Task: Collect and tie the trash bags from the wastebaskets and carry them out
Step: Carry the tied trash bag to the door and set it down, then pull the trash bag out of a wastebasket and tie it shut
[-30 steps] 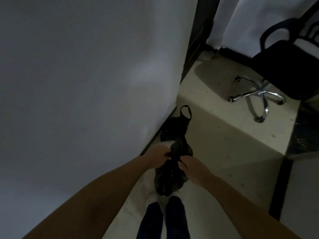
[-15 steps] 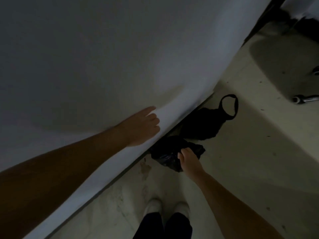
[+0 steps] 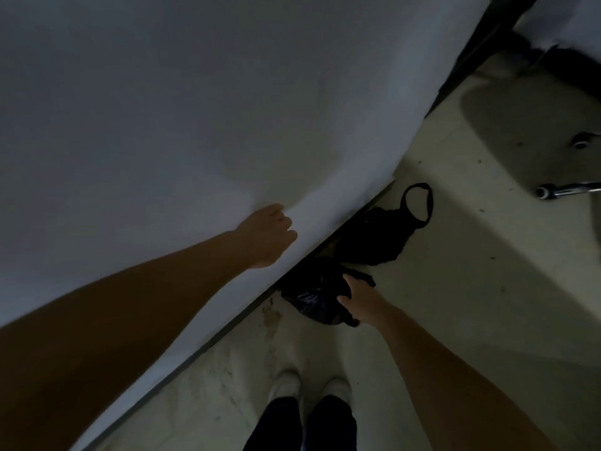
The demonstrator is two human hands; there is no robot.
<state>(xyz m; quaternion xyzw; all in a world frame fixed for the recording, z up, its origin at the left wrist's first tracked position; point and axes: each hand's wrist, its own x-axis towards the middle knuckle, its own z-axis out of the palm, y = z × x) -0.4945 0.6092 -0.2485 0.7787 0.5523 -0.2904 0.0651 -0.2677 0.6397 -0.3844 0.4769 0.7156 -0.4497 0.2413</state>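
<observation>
Two black trash bags lie on the pale floor at the foot of a white wall. The nearer bag is bunched up, and my right hand grips its top edge. The farther bag rests just beyond it against the wall, with a handle loop standing up. My left hand presses flat against the wall, fingers partly curled, holding nothing.
The chrome legs and casters of an office chair reach in at the right edge. A dark door frame runs up at the top right. My feet in white shoes stand close to the wall's base.
One second ago both hands held the bag in front of me. My left hand has let go and now leans on the wall. My right hand has lowered the bag to the floor.
</observation>
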